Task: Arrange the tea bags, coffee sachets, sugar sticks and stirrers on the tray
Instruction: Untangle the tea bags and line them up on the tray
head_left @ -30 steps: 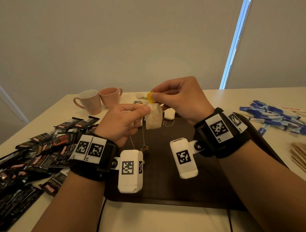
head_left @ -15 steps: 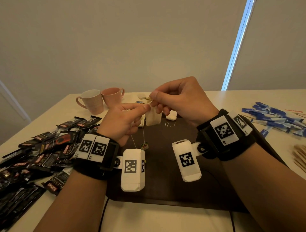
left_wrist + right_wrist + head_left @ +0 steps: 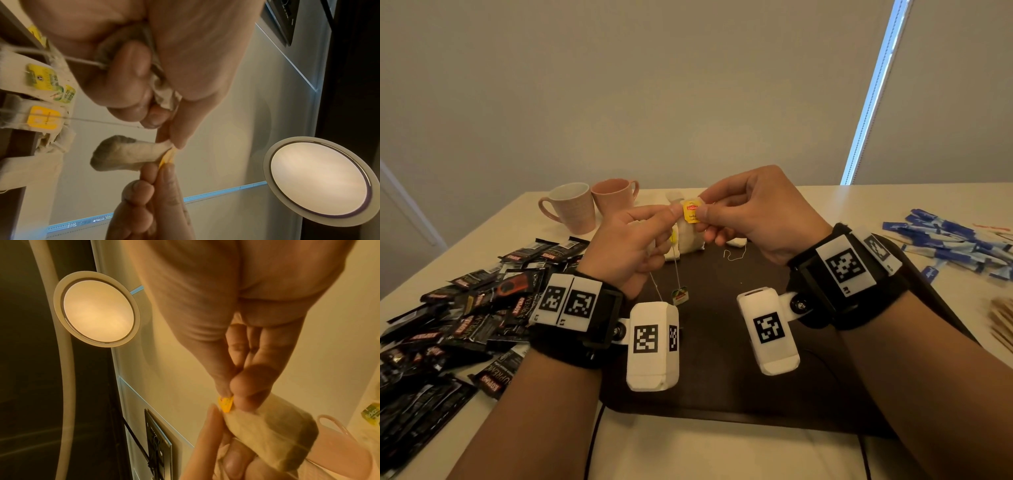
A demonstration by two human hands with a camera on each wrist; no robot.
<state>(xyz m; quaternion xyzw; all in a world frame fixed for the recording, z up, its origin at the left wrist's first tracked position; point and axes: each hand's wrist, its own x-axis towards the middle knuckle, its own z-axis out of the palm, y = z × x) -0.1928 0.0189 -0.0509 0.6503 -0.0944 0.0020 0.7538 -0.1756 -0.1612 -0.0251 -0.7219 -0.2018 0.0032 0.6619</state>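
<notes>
A yellow tag (image 3: pixel 691 211), hidden half a second ago, now shows between the hands above the tray's (image 3: pixel 722 394) far edge. The right hand (image 3: pixel 760 214) pinches it; the left hand (image 3: pixel 631 246) pinches the tea bag (image 3: pixel 690 238) beneath and grips more bags. Sachets (image 3: pixel 465 322) at the table's left edge read "KOPIKO SUPREME".

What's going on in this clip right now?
A person is sorting tea bags over a dark tray. The right hand pinches the yellow tag of a tea bag, while the left hand holds that bag's top and grips more tea bags, one green tag dangling on its string. The coffee sachets, sugar sticks and stirrers lie on the table off the tray, with two mugs behind.
</notes>
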